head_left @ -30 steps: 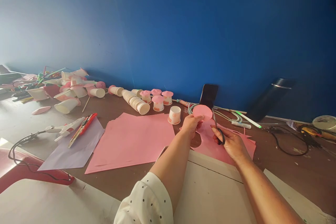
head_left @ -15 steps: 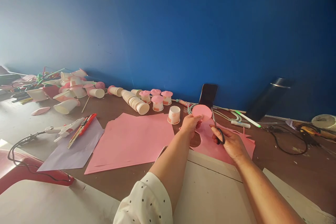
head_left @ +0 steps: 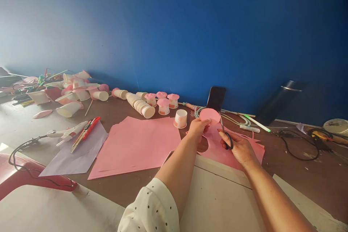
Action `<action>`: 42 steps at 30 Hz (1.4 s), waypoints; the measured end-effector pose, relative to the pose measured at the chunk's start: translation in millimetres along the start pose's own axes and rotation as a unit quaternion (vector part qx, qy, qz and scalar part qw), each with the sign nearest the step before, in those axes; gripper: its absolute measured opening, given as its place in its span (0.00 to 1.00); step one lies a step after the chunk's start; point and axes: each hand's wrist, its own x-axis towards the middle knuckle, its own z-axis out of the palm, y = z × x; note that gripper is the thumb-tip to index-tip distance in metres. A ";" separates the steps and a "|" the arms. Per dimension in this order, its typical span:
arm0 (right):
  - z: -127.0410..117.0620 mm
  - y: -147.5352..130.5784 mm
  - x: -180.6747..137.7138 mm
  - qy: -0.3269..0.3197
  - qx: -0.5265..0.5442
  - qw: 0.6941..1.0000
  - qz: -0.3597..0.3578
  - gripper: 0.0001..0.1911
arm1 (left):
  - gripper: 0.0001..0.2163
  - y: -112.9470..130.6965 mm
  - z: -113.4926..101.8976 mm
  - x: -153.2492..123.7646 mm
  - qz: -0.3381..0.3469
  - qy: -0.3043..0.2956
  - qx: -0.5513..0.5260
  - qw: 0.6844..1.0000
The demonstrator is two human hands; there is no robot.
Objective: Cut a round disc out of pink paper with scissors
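Observation:
My left hand [head_left: 198,128] pinches a round pink paper disc [head_left: 209,115] and holds it up above the table. My right hand [head_left: 237,147] grips black-handled scissors [head_left: 225,130], their blades pointing up toward the disc's right edge. Under both hands lies a pink sheet with cut-outs [head_left: 231,148]. A white paper cup with orange marks [head_left: 181,119] stands just left of my left hand.
A stack of pink sheets [head_left: 138,145] lies at centre. Behind it are three cup houses with pink roofs [head_left: 164,102], a lying stack of cups [head_left: 140,105] and a phone [head_left: 216,98] leaning on the blue wall. A glue gun [head_left: 67,132], red cutter [head_left: 87,132], cables and markers lie around.

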 end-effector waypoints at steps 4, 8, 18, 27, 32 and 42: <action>0.5 -4.4 -1.8 0.005 -0.005 1.000 -0.005 0.26 | 0.13 -0.1 -0.2 0.1 0.001 -0.004 -0.001 1.000; 1.7 -9.0 -2.8 0.012 -0.004 1.000 -0.004 0.27 | 0.13 -1.2 -0.8 1.3 0.001 -0.002 -0.002 1.000; 0.4 -6.6 -1.2 0.018 -0.026 1.000 -0.003 0.25 | 0.11 -0.1 0.3 -1.0 -0.006 -0.004 -0.016 1.000; 2.2 -7.1 -2.7 0.012 0.009 1.000 0.014 0.28 | 0.10 -0.4 -1.4 0.3 -0.026 -0.010 -0.117 0.993; 4.9 -15.3 -7.5 0.000 0.013 1.000 0.020 0.29 | 0.11 0.0 -1.7 0.0 -0.048 0.004 -0.149 0.988; 6.4 -13.2 -7.7 -0.021 0.026 0.999 0.015 0.31 | 0.13 -2.0 -2.5 1.0 -0.025 -0.006 -0.153 0.988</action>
